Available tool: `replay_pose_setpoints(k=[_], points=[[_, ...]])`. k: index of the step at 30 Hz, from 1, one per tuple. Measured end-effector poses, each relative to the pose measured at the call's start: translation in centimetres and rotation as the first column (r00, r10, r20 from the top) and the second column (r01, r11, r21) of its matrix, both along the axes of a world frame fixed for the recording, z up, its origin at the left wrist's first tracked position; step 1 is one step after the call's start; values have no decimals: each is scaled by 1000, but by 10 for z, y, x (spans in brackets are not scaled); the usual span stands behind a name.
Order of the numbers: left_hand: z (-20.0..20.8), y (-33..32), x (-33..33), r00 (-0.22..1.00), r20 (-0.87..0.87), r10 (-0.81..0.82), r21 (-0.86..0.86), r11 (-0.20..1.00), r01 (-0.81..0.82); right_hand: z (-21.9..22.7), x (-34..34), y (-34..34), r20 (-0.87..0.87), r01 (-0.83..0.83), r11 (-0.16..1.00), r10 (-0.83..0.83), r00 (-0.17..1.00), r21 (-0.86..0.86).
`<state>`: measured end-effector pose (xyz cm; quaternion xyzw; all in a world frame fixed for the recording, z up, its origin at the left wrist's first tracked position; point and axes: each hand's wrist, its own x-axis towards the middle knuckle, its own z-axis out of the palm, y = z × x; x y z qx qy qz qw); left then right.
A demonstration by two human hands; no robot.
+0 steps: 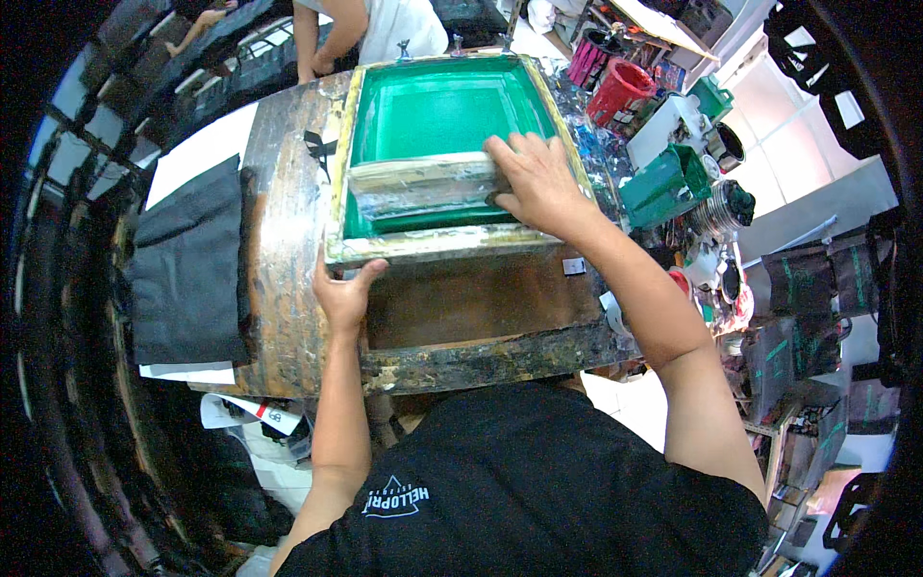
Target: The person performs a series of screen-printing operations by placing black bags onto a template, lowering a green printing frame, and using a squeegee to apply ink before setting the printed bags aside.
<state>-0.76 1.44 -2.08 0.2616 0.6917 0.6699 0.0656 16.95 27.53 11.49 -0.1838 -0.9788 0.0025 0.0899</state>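
A screen printing frame point(338, 192) with green ink over its mesh lies on a worn wooden table, its near edge apparently raised a little. My left hand point(344, 293) grips the frame's near left corner; the thumb shows along the near edge and the other fingers are partly hidden. Across the near part of the mesh rests a wide wooden squeegee point(423, 185), smeared with ink. My right hand point(540, 183) is closed round its right end, fingers over the far side. Hinge clamps point(404, 48) stand at the frame's far edge. Whatever lies beneath the mesh is hidden.
Black fabric pieces point(187, 264) lie on white sheets at the table's left. Along the right stand a red bucket point(620, 91), a green container point(665, 185) and several ink-stained cans. Another person point(385, 29) stands beyond the far edge. Dark printed fabric point(803, 293) hangs at right.
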Motion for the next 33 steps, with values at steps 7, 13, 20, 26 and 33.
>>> replay_pose_setpoints(k=[7,13,20,26,33], points=[[-64,-16,-13,981,-172,94,-140,983,-119,-7,-6,7,-14,32,999,-33,999,-36],[-42,-16,-3,968,-238,75,-235,963,-132,-24,3,-12,80,7,999,-4,997,-45],[-45,-19,-4,948,-302,101,-280,941,-190,-41,-21,-3,-50,31,994,-26,998,106],[-42,-20,-3,967,-250,40,-315,942,-120,-63,-85,84,-116,66,976,-42,992,209],[-52,-26,-1,946,-301,117,-241,951,-194,-84,-180,186,-149,17,969,21,989,247]])
